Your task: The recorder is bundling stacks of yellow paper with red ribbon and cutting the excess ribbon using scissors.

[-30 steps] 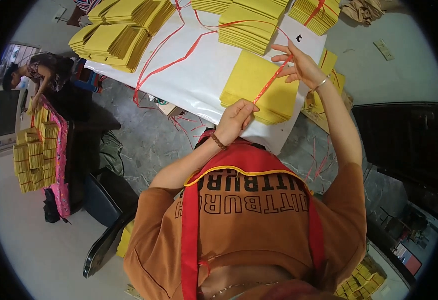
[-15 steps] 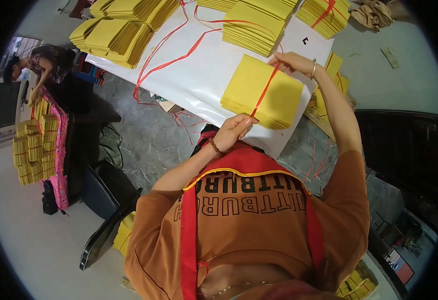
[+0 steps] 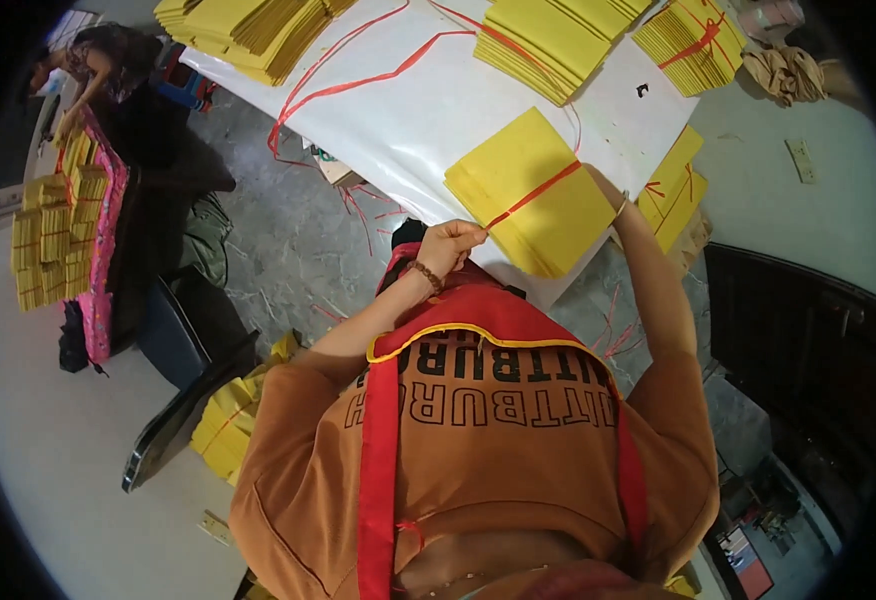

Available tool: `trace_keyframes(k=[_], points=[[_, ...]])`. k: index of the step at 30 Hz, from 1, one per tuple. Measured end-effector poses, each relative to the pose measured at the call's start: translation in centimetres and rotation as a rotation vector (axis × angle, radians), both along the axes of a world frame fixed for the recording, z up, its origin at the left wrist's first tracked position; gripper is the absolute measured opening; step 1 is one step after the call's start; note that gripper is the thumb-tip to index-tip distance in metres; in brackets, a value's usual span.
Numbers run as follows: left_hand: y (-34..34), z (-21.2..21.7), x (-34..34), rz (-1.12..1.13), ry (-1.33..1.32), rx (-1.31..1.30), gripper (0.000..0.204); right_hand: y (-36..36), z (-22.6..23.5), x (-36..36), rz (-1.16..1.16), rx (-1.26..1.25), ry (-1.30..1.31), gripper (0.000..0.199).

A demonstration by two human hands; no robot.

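A squarish bundle of yellow paper is tilted up at the near right corner of the white-covered table. Across its face runs a flat red plastic ribbon. My left hand pinches the ribbon at the bundle's near left edge, fingers closed. On the far right side, my right hand reaches behind the bundle, which hides its fingers. Whether that hand grips the paper or the ribbon cannot be seen.
Yellow paper stacks stand along the table's far side, and a tied bundle sits at the far right corner. Loose red ribbon trails across the tabletop. A dark chair stands at left. Beyond it, another person bends over stacked bundles.
The bundle has turned and tipped up, so the ribbon slants lower left to upper right. My right hand has gone from its far edge to behind its right side. My left hand still pinches the ribbon.
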State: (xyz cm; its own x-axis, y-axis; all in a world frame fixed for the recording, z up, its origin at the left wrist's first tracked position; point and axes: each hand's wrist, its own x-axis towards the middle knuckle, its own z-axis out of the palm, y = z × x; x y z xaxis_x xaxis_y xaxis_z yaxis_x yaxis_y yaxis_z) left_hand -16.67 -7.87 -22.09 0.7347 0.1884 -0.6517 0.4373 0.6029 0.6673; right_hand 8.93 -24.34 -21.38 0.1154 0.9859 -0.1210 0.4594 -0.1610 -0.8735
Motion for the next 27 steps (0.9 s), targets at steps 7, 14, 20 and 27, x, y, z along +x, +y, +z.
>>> trace_keyframes(k=[7,14,20,27], points=[[1.5,0.0,0.5,0.065,0.06,-0.102,0.04,-1.8,-2.6,-5.7,-0.332,0.088,-0.062,0.026],[3.3,0.4,1.6,-0.091,0.04,-0.082,0.04,-4.9,-5.1,-9.7,-0.662,0.195,-0.113,0.024],[4.8,-1.0,2.3,-0.185,-0.018,-0.263,0.038,-4.1,-4.8,-10.5,-0.768,0.269,0.128,0.02],[6.4,0.5,2.9,-0.45,-0.102,-0.14,0.039,-2.9,-0.1,-11.2,-0.916,0.27,0.833,0.018]])
